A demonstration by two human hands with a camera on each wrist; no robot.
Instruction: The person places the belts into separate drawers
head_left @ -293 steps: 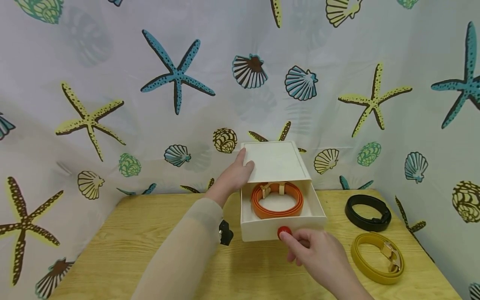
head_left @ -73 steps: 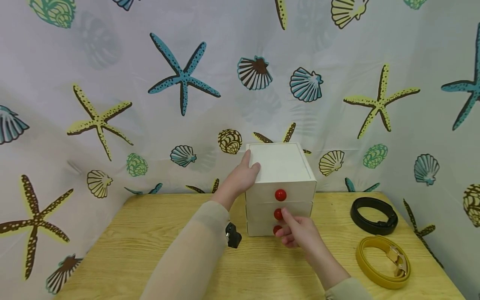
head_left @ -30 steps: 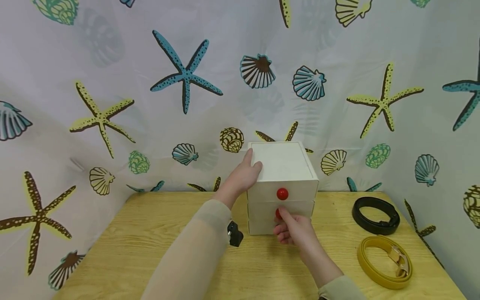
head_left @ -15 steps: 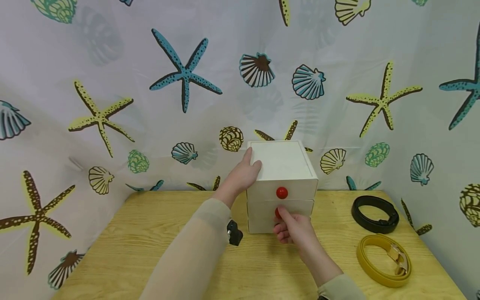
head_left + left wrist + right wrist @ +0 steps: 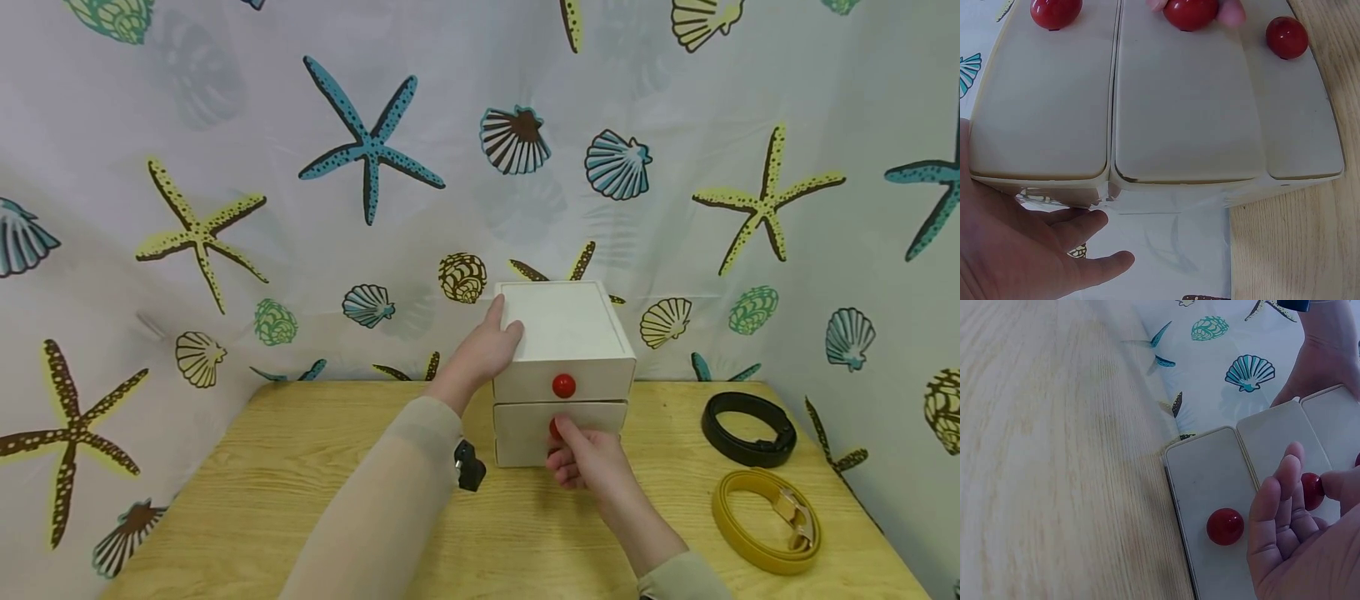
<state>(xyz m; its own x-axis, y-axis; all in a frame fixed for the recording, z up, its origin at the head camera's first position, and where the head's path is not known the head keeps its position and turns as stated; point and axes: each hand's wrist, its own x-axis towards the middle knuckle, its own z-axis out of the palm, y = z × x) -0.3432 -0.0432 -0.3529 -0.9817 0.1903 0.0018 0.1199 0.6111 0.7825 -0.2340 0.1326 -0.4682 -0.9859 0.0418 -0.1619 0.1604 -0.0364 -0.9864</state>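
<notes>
A small white drawer box [image 5: 562, 321] with three stacked drawers stands on the wooden table. My right hand [image 5: 596, 462] pinches the red round knob [image 5: 1313, 492] of the middle drawer [image 5: 1188, 106] between thumb and fingers. That drawer's front sits slightly forward of the bottom drawer [image 5: 1297, 112] in the left wrist view. The top drawer [image 5: 525, 381] is closed. My left hand [image 5: 483, 348] rests against the box's upper left side, fingers extended and thumb at the top edge. In the head view, the right hand covers the bottom drawer's knob [image 5: 1287, 37].
A coiled black belt [image 5: 716, 437] lies right of the box. Nearer to me is a coiled yellow belt [image 5: 738, 533] with a gold buckle. A curtain [image 5: 420, 100] with starfish and shells hangs behind and at both sides of the wooden table [image 5: 300, 475].
The top drawer, earlier pulled out with an orange belt inside, is now closed. My right hand moved from its knob to the middle one, and the middle drawer has come forward a little.
</notes>
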